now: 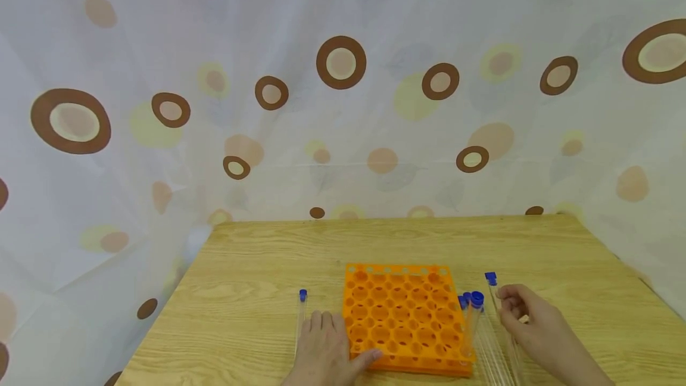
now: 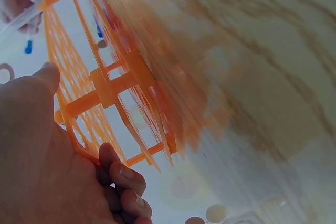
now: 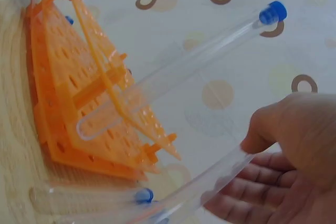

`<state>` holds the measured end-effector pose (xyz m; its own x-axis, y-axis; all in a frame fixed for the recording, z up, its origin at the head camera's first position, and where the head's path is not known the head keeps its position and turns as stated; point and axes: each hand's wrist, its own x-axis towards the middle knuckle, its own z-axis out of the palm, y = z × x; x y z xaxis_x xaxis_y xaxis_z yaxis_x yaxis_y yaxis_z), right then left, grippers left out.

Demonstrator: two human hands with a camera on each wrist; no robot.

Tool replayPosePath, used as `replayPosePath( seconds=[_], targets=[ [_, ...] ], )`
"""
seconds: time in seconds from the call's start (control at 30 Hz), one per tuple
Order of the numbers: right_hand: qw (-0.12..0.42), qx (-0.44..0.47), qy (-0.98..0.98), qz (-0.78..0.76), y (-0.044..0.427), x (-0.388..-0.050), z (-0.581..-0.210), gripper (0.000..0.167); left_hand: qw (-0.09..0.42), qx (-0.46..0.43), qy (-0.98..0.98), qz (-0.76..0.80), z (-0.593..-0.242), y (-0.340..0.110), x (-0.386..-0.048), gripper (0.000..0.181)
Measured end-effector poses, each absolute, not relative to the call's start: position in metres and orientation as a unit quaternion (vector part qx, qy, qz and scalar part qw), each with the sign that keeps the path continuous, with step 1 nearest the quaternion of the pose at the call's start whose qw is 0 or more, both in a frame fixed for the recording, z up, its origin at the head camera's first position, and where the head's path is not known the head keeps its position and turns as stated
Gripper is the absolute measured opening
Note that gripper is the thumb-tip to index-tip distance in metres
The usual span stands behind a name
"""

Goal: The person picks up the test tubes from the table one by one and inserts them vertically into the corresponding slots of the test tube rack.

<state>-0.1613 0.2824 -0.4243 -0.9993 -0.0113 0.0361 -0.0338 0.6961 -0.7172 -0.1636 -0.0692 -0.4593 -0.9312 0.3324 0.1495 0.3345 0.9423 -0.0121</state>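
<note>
My left hand [image 1: 324, 344] grips the left front corner of an orange test tube rack [image 1: 402, 325], thumb over its top edge and fingers curled by its side in the left wrist view. My right hand [image 1: 536, 326] pinches a clear test tube [image 1: 495, 292] with a blue cap, just right of the rack; in the right wrist view this tube [image 3: 197, 190] lies between thumb and fingers. One capped tube [image 3: 197, 59] stands in a hole at the rack's right front corner. The other holes I can see hold no tubes.
Several blue-capped tubes [image 1: 492, 344] lie on the wooden table [image 1: 257, 290] between the rack and my right hand. Another capped tube [image 1: 301, 317] lies left of the rack, partly behind my left hand. A patterned curtain [image 1: 375, 118] hangs behind the table and along its sides.
</note>
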Motion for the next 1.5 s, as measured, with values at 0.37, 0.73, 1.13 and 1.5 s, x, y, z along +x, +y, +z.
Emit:
replayPosePath(
  seconds=[0.37, 0.73, 1.13, 1.5],
  targets=[
    [0.179, 0.103, -0.866, 0.456, 0.264, -0.157, -0.415, 0.028, 0.052, -0.162, -0.985, -0.012, -0.458, -0.07, -0.163, 0.085],
    [0.243, 0.181, -0.813, 0.498, 0.246, -0.153, -0.415, 0.024, 0.056, -0.164, -0.985, -0.003, -0.457, -0.069, -0.164, 0.087],
    [0.236, 0.196, -0.821, 0.481, 0.242, -0.152, -0.415, 0.028, 0.067, -0.165, -0.984, -0.002, -0.457, -0.068, -0.163, 0.085],
    [0.243, 0.234, -0.823, 0.457, 0.24, -0.157, -0.428, 0.03, 0.061, -0.163, -0.985, -0.003, -0.457, -0.068, -0.164, 0.085]
  ],
)
